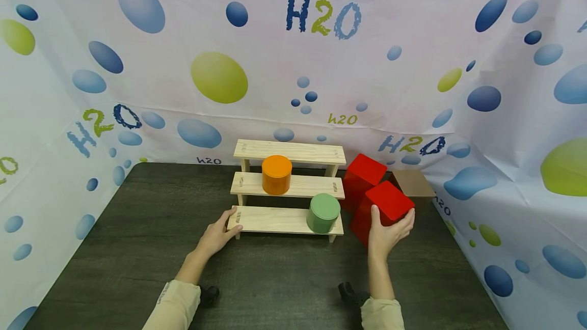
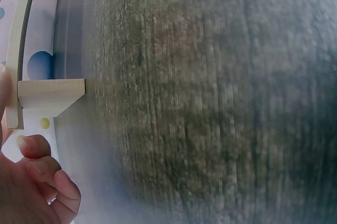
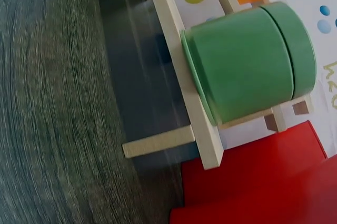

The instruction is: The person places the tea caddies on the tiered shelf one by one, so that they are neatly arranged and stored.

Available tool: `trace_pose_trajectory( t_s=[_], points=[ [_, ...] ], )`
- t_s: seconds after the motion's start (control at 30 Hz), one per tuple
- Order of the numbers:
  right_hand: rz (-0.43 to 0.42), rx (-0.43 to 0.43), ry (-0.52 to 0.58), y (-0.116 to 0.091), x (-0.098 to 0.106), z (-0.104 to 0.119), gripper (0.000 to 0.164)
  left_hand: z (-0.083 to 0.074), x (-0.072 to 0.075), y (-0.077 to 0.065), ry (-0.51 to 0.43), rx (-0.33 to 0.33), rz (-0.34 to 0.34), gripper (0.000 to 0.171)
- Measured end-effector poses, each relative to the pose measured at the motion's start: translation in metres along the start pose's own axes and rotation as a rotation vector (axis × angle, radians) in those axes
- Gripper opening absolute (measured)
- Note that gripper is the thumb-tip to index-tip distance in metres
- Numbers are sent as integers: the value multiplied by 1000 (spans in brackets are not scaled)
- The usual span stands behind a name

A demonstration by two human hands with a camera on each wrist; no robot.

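A three-step wooden stand (image 1: 270, 220) stands on the dark table, and my left hand (image 1: 213, 237) grips the left end of its lowest step. Some curled fingers (image 2: 39, 168) of that hand show below the step's end in the left wrist view. On the right, my right hand (image 1: 388, 238) holds the nearer red box (image 1: 391, 200), thumb on one side and fingers on the other. A green lidded canister (image 3: 245, 66) is on the right of the lowest step. An orange canister (image 1: 276, 180) sits on the middle step. My right hand is out of its own wrist view.
Another red box (image 1: 365, 169) stands behind the held one, close to the stand's right side. A brown cardboard box (image 1: 412, 183) is at the back right. A patterned curtain (image 1: 293, 65) encloses the table (image 1: 275, 284) at the back and sides.
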State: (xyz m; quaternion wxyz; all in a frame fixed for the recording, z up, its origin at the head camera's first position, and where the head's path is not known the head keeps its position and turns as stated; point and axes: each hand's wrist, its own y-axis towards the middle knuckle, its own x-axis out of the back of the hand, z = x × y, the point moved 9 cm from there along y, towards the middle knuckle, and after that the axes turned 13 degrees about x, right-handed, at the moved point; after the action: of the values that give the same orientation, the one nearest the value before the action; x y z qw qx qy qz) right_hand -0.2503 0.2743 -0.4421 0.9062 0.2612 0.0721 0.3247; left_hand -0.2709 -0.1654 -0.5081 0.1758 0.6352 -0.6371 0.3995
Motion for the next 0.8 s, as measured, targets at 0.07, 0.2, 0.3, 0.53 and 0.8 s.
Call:
trace_pose_trajectory(
  t_s=[0.07, 0.2, 0.3, 0.53, 0.8],
  points=[
    [5, -8, 1, 1, 1, -3, 88, 0, -1, 0, -3, 0, 1, 64],
    [13, -19, 21, 1, 2, -8, 90, 0, -1, 1, -12, -5, -5, 64],
    [10, -17, 31, 1, 3, -10, 89, 0, -2, 1, -19, -19, -14, 63],
    [35, -20, 80, 1, 4, 1, 89, 2, -5, 3, -31, -23, -16, 63],
    [45, -24, 121, 2, 0, -3, 90, 2, -4, 4, -29, -38, -33, 63]
  ],
)
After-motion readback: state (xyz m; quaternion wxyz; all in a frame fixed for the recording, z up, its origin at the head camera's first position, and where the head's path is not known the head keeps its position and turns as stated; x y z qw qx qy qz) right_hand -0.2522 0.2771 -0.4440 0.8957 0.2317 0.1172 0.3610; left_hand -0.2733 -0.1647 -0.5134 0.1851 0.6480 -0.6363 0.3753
